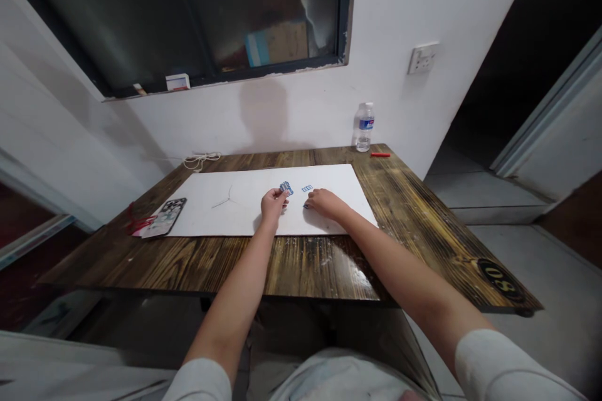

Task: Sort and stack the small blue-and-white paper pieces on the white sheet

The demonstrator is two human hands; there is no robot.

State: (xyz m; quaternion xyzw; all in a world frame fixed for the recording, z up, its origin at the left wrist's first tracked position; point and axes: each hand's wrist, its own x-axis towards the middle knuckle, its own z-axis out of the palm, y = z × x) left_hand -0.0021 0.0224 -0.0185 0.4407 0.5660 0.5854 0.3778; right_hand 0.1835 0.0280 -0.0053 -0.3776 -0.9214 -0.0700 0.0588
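Observation:
My left hand (273, 205) is closed on a small stack of blue-and-white cards (286, 188), held up between thumb and fingers above a white board (249, 219). To its right, a short row of small blue-bordered cards (307, 188) lies flat on the board. Just below that row, my right hand (325, 203) is closed with its fingertips down at the board. A small blue piece (306, 205) shows at those fingertips, probably another card, but too small to make out fully.
On the left of the board are a phone (165, 218) and red cord (140, 223); thin dark lines (228, 199) mark its surface. A white cable (201, 160), a water bottle (365, 128) and a red pen (380, 154) lie or stand along the wooden table's (310, 269) back.

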